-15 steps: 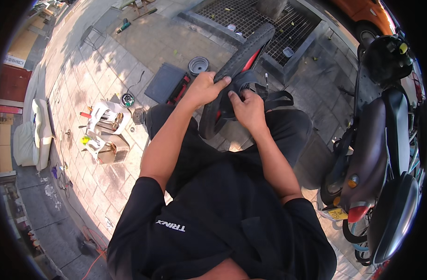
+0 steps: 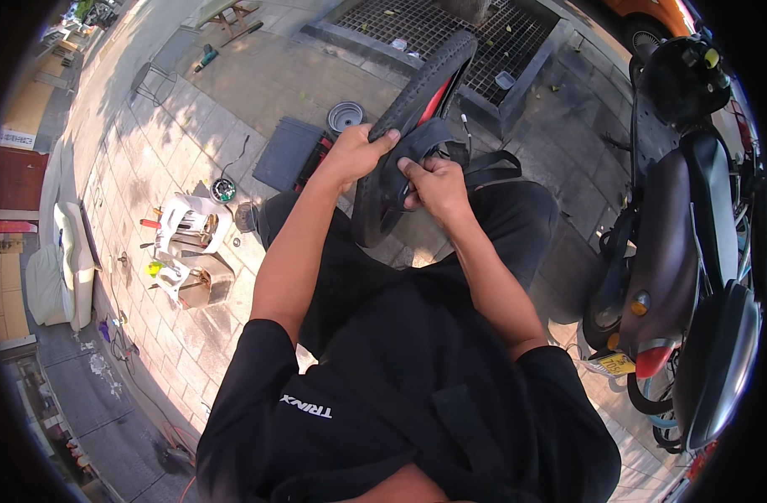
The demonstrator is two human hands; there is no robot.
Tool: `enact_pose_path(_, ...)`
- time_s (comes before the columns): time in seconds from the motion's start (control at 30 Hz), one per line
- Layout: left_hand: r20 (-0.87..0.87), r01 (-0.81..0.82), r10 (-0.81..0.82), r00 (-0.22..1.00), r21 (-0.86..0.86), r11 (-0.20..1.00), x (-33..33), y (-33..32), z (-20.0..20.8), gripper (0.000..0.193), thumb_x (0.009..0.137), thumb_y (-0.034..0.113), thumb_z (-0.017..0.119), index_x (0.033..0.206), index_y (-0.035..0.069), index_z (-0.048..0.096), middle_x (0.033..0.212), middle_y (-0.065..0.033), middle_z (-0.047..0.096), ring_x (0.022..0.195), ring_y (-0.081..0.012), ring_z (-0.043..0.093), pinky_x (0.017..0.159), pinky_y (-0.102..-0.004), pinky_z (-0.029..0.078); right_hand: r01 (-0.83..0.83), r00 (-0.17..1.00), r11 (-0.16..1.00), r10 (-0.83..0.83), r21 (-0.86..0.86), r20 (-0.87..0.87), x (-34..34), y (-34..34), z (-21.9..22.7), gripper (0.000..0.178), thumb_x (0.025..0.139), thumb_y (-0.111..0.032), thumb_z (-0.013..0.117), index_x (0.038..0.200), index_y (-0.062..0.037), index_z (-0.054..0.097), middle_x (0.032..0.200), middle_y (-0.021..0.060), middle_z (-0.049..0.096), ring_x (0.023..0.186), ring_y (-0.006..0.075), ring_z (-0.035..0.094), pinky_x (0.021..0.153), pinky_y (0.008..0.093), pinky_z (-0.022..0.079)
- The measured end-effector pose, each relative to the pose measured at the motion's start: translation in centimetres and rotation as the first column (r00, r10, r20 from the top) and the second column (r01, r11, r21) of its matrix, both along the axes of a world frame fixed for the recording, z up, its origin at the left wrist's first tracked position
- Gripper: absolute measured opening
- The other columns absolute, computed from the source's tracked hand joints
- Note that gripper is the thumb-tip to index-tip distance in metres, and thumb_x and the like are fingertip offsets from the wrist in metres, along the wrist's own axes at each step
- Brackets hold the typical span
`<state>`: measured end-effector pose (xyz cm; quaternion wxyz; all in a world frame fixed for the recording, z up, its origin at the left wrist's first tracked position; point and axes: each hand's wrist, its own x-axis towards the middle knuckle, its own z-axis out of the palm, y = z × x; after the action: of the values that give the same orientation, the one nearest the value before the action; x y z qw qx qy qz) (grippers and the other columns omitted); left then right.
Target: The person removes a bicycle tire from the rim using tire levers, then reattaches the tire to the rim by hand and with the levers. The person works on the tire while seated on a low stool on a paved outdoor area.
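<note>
A small wheel with a black knobbly tyre [image 2: 423, 84] and a red rim [image 2: 434, 102] stands tilted between my knees. My left hand [image 2: 356, 157] is wrapped round the near-left side of the tyre, thumb on top. My right hand [image 2: 439, 189] pinches a limp black inner tube [image 2: 428, 136] against the wheel's right side. A slack loop of the tube hangs out to the right over my knee. The fingertips of my right hand are partly hidden by the rubber.
Left of the wheel are a dark toolbox [image 2: 288, 153] and a round metal pan [image 2: 345, 116]. White holders with tools [image 2: 191, 225] stand on the paving farther left. A parked scooter [image 2: 660, 243] blocks the right side. A tree grate [image 2: 492, 50] lies ahead.
My right hand has shifted slightly left, and its fingers now curl closer on the tube at the tyre's side. My left hand keeps its hold. The whole view has tilted a little.
</note>
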<state>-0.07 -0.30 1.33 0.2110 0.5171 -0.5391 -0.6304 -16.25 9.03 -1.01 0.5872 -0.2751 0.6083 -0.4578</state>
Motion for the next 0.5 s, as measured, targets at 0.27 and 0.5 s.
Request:
enact_pose_path(0.27,-0.083,0.012,-0.017,0.996,-0.055,0.998,0.2,-0.5,-1.0,0.032,0.108,0.025,0.068,0.126,-0.001,0.068,0.107,-0.0069,0.075,0.091,-0.0137,0.07,0.08,-0.034,0.059,-0.122,0.988,0.992,0.122,0.006,-0.096,-1.3,-2.2,-0.2,0.037,0.094,-0.029,0.08,0.079,0.004,0.072,0.063,0.0084,0.069,0.052,0.0148,0.067,0.05,0.0306,0.053)
enact_pose_path(0.5,0.143,0.064,-0.031,0.989,-0.232,0.971,0.5,1.7,0.7,0.056,0.104,0.038,0.07,0.132,-0.01,0.062,0.107,-0.0139,0.075,0.094,-0.0197,0.071,0.083,-0.0385,0.059,-0.183,0.888,0.981,0.137,-0.064,-0.438,-0.8,-1.2,0.3,0.052,0.093,-0.044,0.077,0.075,0.005,0.073,0.064,0.0127,0.071,0.059,0.0217,0.071,0.061,0.0371,0.056)
